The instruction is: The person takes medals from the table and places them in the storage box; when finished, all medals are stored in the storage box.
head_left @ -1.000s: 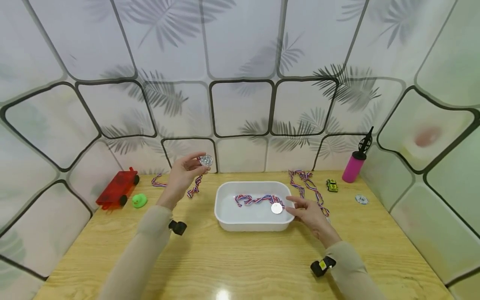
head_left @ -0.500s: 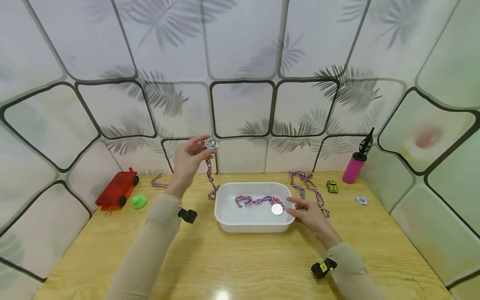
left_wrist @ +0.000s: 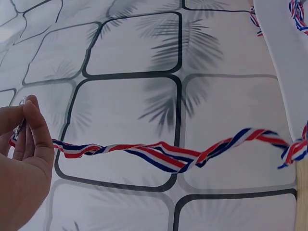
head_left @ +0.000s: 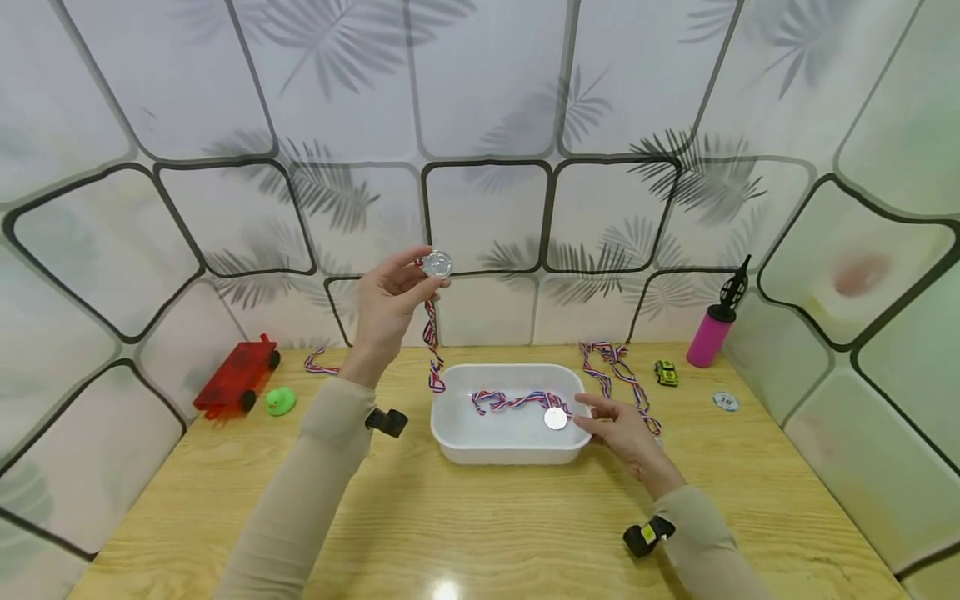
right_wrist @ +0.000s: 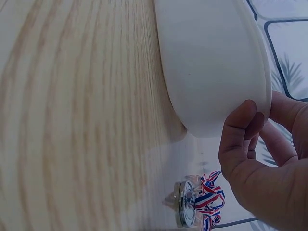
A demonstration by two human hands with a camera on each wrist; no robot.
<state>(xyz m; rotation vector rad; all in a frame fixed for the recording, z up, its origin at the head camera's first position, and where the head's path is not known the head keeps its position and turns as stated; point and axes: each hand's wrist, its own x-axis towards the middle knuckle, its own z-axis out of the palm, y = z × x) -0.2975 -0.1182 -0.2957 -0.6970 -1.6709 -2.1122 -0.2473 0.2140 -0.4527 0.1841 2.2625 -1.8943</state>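
My left hand (head_left: pixel 390 300) pinches a silver medal (head_left: pixel 437 264) between thumb and fingers, held up above the table. Its red, white and blue ribbon (left_wrist: pixel 178 159) hangs twisted from the hand, the lower end near the left rim of a white plastic tub (head_left: pixel 510 455). With thumb and fingers my right hand (head_left: pixel 618 433) grips the tub's right rim, also seen in the right wrist view. Inside the tub lies another medal (head_left: pixel 555 418) with its striped ribbon (head_left: pixel 513 402) stretched to the left.
Right of the tub lies another ribboned medal (right_wrist: pixel 186 204). Beyond are a yellow toy car (head_left: pixel 666 372), a round chip (head_left: pixel 725 402) and a pink hand pump (head_left: pixel 708 337). On the left sit a red toy cart (head_left: pixel 237 377), a green rubber duck (head_left: pixel 281 402) and a striped ribbon (head_left: pixel 321 363).
My left hand has risen and moved right with the medal, drawing its ribbon up off the table toward the tub's left rim. My right hand stays at the tub's rim.
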